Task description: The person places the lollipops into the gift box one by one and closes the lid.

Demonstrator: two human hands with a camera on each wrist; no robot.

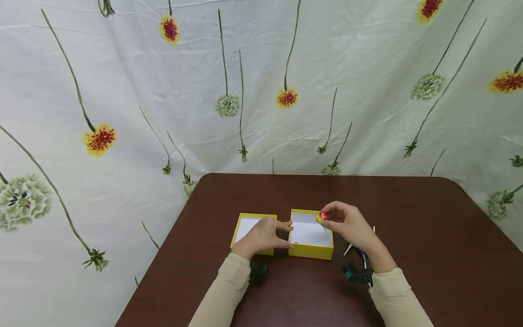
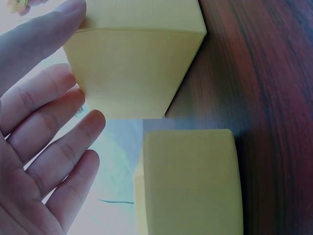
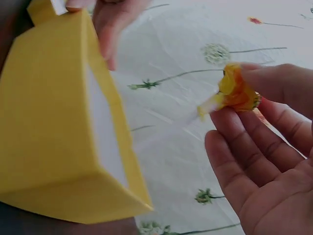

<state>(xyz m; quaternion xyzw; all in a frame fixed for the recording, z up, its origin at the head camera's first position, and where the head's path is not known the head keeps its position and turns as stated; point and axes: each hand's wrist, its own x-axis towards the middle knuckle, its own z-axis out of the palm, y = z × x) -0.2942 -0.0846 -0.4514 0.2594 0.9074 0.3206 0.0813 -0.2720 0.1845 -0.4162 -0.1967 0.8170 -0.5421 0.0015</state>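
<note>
A lollipop (image 1: 321, 217) in a yellow and red wrapper is pinched between the thumb and fingers of my right hand (image 1: 349, 227). Its white stick (image 3: 171, 129) points down toward the open yellow box (image 1: 311, 252), whose inside is white. At the box's left wall, my left hand (image 1: 263, 236) rests its spread thumb and fairly straight fingertips against the rim and near corner. In the left wrist view these fingers (image 2: 63, 152) lie loosely apart. Beneath the left hand is a shallower yellow box part (image 1: 234, 234) with a white inside, partly hidden by the hand.
Several more lollipop sticks (image 1: 347, 249) lie on the dark brown table (image 1: 429, 236) right of the box, partly covered by my right forearm. Black wrist camera mounts (image 1: 357, 274) hang below both wrists. Behind the table hangs a pale cloth (image 1: 261, 131) printed with flowers.
</note>
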